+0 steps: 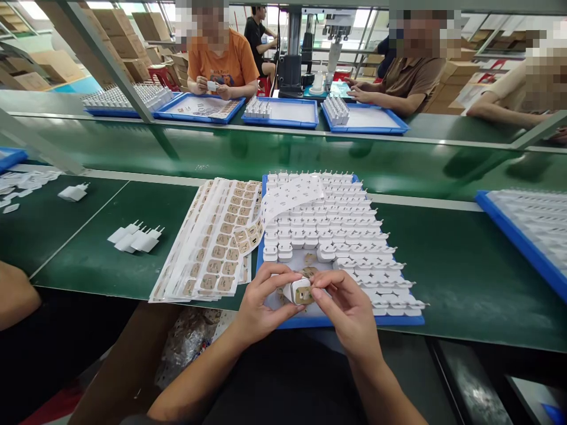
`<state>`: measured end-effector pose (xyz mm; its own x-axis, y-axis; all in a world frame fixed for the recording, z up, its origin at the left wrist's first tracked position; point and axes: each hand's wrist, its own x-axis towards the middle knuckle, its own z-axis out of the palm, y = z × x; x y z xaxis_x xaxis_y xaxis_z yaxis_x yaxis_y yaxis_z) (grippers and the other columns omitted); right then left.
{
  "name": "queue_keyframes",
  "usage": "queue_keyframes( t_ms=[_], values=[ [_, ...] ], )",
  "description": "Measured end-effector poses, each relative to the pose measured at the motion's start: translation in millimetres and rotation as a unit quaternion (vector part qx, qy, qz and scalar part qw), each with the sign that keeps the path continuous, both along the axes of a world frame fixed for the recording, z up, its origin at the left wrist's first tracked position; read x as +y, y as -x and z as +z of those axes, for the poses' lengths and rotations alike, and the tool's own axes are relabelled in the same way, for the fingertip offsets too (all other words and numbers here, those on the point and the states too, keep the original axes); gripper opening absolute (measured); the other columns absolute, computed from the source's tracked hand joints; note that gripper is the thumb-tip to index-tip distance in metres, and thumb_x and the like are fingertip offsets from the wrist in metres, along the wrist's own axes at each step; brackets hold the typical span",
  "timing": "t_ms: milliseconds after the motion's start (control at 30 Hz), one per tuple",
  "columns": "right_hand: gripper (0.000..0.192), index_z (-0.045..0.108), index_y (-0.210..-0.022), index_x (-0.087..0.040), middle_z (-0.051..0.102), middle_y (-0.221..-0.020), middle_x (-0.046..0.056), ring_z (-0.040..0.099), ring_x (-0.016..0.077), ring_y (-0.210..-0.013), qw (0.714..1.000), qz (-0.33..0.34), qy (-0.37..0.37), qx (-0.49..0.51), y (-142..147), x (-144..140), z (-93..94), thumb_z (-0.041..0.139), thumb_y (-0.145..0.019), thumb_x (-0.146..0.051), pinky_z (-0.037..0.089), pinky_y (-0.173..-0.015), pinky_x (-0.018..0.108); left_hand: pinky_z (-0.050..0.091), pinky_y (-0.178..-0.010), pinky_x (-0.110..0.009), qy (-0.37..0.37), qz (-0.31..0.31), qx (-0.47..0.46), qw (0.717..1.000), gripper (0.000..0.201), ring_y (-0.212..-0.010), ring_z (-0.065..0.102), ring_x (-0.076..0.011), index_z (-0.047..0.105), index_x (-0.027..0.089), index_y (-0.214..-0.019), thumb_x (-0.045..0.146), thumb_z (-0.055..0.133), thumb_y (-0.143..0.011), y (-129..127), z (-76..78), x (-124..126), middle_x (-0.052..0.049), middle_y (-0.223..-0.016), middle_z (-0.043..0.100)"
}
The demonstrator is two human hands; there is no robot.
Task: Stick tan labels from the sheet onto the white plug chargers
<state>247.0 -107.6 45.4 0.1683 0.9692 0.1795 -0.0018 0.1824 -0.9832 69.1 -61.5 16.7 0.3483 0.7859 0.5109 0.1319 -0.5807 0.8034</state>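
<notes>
My left hand [261, 301] grips a small white charger plug [296, 290] over the near edge of a blue tray [354, 321]. My right hand [345, 307] pinches a tan sticker [305, 295] against the plug's face. Several rows of white plugs [336, 224] fill the tray behind my hands. Sheets of tan stickers [212, 242] lie fanned out to the left of the tray, and one strip [283, 200] curls over the tray's far left corner.
A few loose white plugs [135, 238] and one more [73, 192] lie on the green mat at left. Another blue tray of plugs [527, 227] sits at right. People work at blue trays [283, 112] across the green belt [266, 150]. A person's arm [13, 292] shows at far left.
</notes>
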Motion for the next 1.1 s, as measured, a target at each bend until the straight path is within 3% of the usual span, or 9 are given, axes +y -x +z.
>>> queue_keyframes(
  t_ms=[567,1100],
  values=[
    [0.002,0.067,-0.090,-0.026,0.066,-0.087,0.003,0.067,0.0185,-0.087,1.000,-0.007,-0.010,-0.014,4.2,-2.6,0.6,0.069,-0.092,-0.027,0.058,-0.080,0.030,0.055,-0.088,-0.034,-0.011,-0.004,-0.008,1.000,0.041,-0.098,0.063,-0.0204,0.066,0.028,-0.124,0.026,0.078,-0.085,-0.6,3.1,-1.3,-0.006,-0.105,0.064],
    [0.006,0.064,-0.090,-0.025,0.065,-0.083,0.001,0.066,0.0188,-0.083,0.992,-0.057,-0.016,-0.109,10.2,-5.1,-0.6,0.070,-0.091,-0.026,0.056,-0.075,0.032,0.054,-0.086,-0.031,-0.070,0.016,0.001,0.997,0.041,-0.098,0.062,-0.0191,0.065,0.023,-0.123,0.018,0.078,-0.084,-1.7,3.9,-2.3,-0.006,-0.104,0.064]
  ],
)
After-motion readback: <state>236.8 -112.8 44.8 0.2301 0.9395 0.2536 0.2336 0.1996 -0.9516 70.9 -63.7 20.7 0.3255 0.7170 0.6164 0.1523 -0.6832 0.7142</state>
